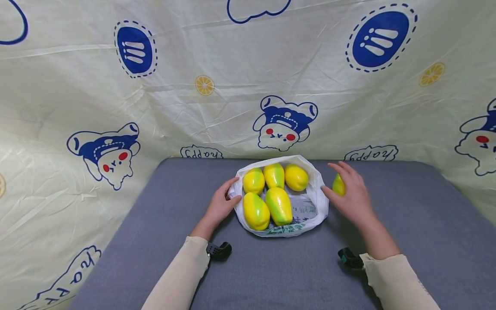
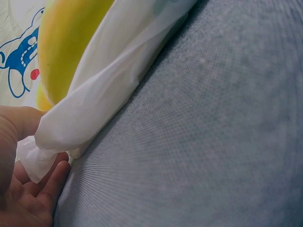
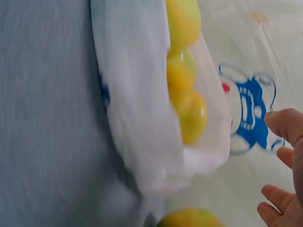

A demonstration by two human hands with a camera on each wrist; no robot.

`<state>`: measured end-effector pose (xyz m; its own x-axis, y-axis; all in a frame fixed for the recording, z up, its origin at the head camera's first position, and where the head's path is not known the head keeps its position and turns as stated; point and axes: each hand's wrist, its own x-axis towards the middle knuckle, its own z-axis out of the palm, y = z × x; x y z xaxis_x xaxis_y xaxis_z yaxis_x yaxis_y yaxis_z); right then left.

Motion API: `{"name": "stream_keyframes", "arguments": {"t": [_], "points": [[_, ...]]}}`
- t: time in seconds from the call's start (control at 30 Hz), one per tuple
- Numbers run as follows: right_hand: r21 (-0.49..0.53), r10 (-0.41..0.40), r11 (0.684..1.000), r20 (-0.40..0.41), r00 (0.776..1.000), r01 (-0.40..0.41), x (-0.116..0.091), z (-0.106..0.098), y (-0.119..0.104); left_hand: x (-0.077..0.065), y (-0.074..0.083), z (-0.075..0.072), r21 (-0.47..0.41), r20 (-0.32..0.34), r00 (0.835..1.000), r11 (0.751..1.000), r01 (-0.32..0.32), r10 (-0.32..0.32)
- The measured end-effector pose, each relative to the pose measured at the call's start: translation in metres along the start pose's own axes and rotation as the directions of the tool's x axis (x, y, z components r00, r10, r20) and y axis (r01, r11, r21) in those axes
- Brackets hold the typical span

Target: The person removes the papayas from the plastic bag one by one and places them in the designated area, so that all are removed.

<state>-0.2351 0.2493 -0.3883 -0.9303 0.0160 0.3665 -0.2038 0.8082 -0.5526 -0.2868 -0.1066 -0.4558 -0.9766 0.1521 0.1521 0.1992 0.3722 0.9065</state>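
Note:
A white plastic bag (image 1: 320,199) stands with its mouth wide on the grey cloth, several glossy yellow-green fruits (image 1: 279,206) inside, shaped like mangoes or papayas. At the bag's left side, my left hand (image 1: 221,206) holds the rim; in the left wrist view the thumb and fingers (image 2: 54,182) lie on either side of the plastic. My right hand (image 1: 354,199) is just right of the bag, fingers spread and holding nothing. Partly hidden behind it is a single fruit (image 1: 339,186) outside the bag; in the right wrist view this fruit (image 3: 191,219) is apart from the fingers.
A grey cloth (image 1: 283,275) covers the table. Behind it hangs a pale printed sheet (image 1: 232,116) with blue cartoon figures and orange slices. A dark wrist device (image 1: 220,250) sits on the left wrist and another device (image 1: 350,258) on the right.

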Motion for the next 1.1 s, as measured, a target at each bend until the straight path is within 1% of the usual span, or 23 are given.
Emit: {"name": "stream_keyframes", "arguments": {"t": [0.1, 0.23, 0.43, 0.53, 0.6, 0.7, 0.87, 0.97, 1.03, 1.1], "points": [[0.039, -0.022, 0.999, 0.046, 0.999, 0.020, -0.002, 0.004, -0.013, 0.001, 0.000, 0.000, -0.004, 0.000, 1.000, 1.000, -0.001, 0.001], [0.124, -0.072, 0.991, 0.109, 0.991, 0.058, -0.005, 0.015, -0.024, 0.000, 0.000, -0.001, -0.001, 0.002, 1.000, 1.000, 0.001, -0.001], [0.197, -0.138, 0.976, 0.210, 0.968, 0.097, -0.012, 0.035, -0.034, 0.000, -0.001, -0.001, -0.004, 0.001, 1.000, 1.000, -0.009, 0.009], [0.229, -0.170, 0.967, 0.248, 0.954, 0.113, -0.015, 0.044, -0.038, 0.000, 0.000, -0.001, -0.017, 0.002, 1.000, 1.000, -0.004, 0.004], [0.268, -0.196, 0.956, 0.267, 0.944, 0.123, -0.017, 0.049, -0.040, 0.000, 0.000, -0.001, -0.025, 0.003, 1.000, 1.000, -0.004, 0.004], [0.335, -0.226, 0.934, 0.287, 0.931, 0.123, -0.020, 0.055, -0.041, 0.000, 0.001, -0.001, -0.026, 0.006, 1.000, 1.000, -0.002, 0.002], [0.417, -0.238, 0.905, 0.330, 0.913, 0.085, -0.023, 0.064, -0.043, -0.001, 0.002, -0.001, -0.019, 0.006, 1.000, 1.000, 0.008, -0.008], [0.431, -0.239, 0.899, 0.348, 0.906, 0.072, -0.024, 0.067, -0.044, -0.001, 0.001, -0.001, -0.020, 0.004, 1.000, 1.000, 0.005, -0.005], [0.438, -0.249, 0.896, 0.351, 0.903, 0.077, -0.024, 0.068, -0.043, 0.000, 0.001, -0.001, -0.020, 0.004, 1.000, 1.000, -0.001, 0.001], [0.432, -0.254, 0.898, 0.357, 0.899, 0.082, -0.024, 0.069, -0.043, 0.000, 0.001, -0.001, -0.016, 0.004, 1.000, 1.000, -0.001, 0.001]]}}
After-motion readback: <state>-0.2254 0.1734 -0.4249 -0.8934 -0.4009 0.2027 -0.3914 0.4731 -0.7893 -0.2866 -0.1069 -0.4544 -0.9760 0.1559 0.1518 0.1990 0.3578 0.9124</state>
